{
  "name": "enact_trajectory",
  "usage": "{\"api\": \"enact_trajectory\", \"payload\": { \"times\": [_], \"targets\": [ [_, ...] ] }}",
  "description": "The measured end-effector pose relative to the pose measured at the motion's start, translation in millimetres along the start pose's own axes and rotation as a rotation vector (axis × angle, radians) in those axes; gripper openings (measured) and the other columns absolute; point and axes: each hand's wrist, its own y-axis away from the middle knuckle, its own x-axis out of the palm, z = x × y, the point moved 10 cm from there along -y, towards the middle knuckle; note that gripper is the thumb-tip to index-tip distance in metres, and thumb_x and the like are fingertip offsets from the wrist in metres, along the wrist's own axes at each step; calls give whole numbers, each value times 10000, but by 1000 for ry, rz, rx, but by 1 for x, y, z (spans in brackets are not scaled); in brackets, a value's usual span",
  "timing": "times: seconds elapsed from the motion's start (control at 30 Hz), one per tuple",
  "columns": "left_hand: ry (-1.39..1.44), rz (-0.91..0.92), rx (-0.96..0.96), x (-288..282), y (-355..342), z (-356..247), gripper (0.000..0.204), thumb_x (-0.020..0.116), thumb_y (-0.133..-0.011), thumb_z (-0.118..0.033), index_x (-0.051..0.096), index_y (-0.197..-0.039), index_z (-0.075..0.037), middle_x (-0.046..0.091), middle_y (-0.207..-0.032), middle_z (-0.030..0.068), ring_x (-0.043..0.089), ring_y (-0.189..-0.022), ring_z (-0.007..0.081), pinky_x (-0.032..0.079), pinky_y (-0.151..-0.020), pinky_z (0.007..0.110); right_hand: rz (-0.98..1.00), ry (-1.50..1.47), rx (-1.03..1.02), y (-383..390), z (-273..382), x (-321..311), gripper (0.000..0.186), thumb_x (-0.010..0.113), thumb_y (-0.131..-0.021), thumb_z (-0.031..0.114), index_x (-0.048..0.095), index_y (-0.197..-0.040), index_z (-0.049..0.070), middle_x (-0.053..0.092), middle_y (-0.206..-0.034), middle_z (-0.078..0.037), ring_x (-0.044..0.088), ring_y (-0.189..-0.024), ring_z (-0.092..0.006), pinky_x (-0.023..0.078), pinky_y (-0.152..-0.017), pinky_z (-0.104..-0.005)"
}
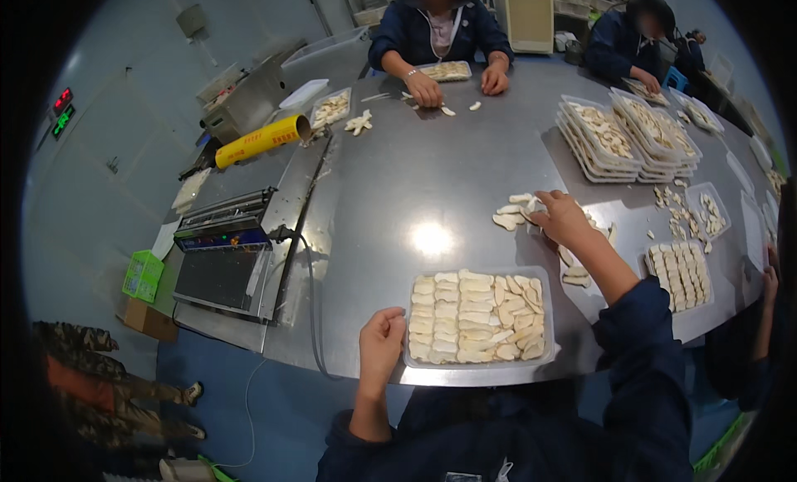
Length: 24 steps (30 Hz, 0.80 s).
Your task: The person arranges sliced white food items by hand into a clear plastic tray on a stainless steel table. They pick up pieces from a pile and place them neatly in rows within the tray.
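Nearest to me, at the edge of the steel surface (415,183), sits a clear plastic tray (480,367) filled with rows of pale slices. My left hand (380,341) rests against its left wall, fingers (390,318) curled loosely together and touching the rim, with nothing pinched between them. The slices in the tray lie just to the right of those fingertips, behind the wall.

Farther out and to the right, my right hand (563,219) reaches over a loose heap of pale slices (510,213) scattered on the surface. Its fingers are bent down onto the pile, the tips pressed among the pieces at the heap's right side; whether they pinch one piece I cannot tell. More loose slices lie under and behind my wrist.

Right of that arm stands a second filled tray (681,274), and beyond it stacks of filled trays (618,141). On the left lie a sealing machine (222,258) and a yellow roll (259,140).

Across the surface, another person's hands (425,90) rest beside a small tray (446,70).
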Motion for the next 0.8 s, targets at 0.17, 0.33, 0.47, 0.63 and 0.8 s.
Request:
{"api": "enact_trajectory", "payload": {
  "times": [0.17,0.33,0.47,0.63,0.8],
  "targets": [
    [-24,-179,228,-26,4,-5,163,528,-926,-57,579,-1043,46,579,-704,17,506,-569,59,418,-519,200,170,52,63,-42,7,56,663,667,-776,432,498,-1310,78,508,-1252,-221,461,-1166,-420,424,-953,-441],
    [-382,-453,367,-71,36,-3,143,568,-886,-88,621,-996,-14,623,-711,103,579,-611,129,476,-581,273,-110,-60,-380,8,66,-8,570,669,-692,51,505,-1237,18,573,-1107,-217,522,-1073,-385,433,-904,-464],
    [-466,-613,510,-65,62,-29,136,573,-878,-83,625,-996,-40,648,-846,165,640,-726,331,510,-621,374,-221,-207,-160,107,-17,-55,280,582,-845,22,571,-1119,-37,586,-1069,-195,575,-987,-315,428,-880,-385],
    [-517,-609,694,-73,105,-11,137,543,-868,-39,607,-989,-27,631,-860,151,631,-719,321,506,-630,353,-306,-407,388,219,-61,-27,300,624,-901,252,663,-908,-45,658,-806,-181,595,-695,-239,490,-632,-340],
    [-570,-289,143,-47,127,105,202,587,-854,-145,591,-996,-2,619,-956,167,613,-876,322,484,-752,398,-196,-779,660,230,-83,9,324,585,-915,254,644,-943,-64,639,-823,-147,572,-760,-203,488,-675,-332]
  ]
}}
